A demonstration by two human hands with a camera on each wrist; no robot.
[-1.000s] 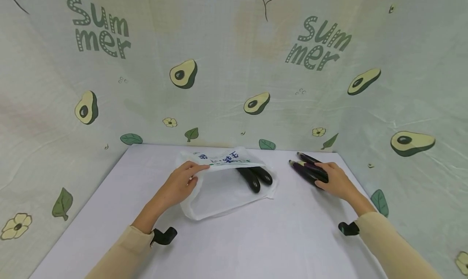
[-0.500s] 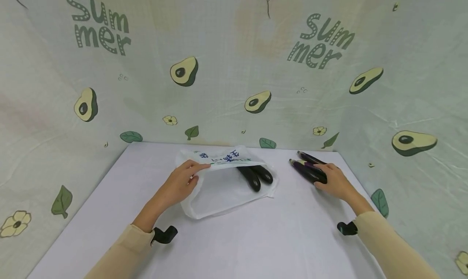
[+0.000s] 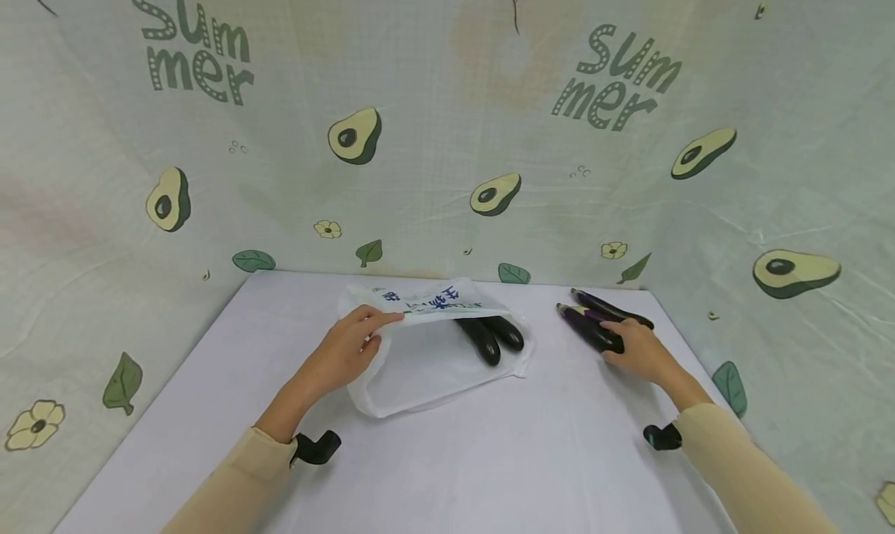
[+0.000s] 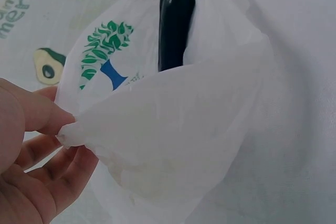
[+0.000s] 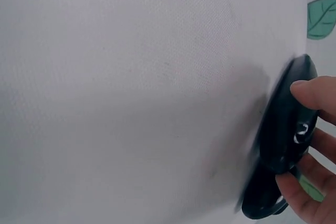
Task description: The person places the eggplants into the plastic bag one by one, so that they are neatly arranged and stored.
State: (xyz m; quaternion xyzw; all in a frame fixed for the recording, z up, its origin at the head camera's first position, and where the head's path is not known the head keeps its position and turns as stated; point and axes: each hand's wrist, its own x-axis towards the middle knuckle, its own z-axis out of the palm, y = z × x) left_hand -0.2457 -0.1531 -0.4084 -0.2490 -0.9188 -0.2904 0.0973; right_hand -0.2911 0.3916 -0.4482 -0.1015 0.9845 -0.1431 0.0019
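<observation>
The left hand (image 3: pixel 347 349) pinches the edge of a white bag (image 3: pixel 426 375) between thumb and fingers, and the bag's mouth gapes wide next to them. Two eggplants (image 3: pixel 480 341) lie inside the bag, to the right of those fingers, with their round ends near the mouth. The right hand (image 3: pixel 639 353) holds a dark eggplant (image 3: pixel 586 328) by its fat end, its stem pointing away from the fingers. Another eggplant (image 3: pixel 615 309) lies just past those fingers on the white tabletop (image 3: pixel 475 456). Well past both hands hangs a cloth (image 3: pixel 419 75) with avocado pictures.
</observation>
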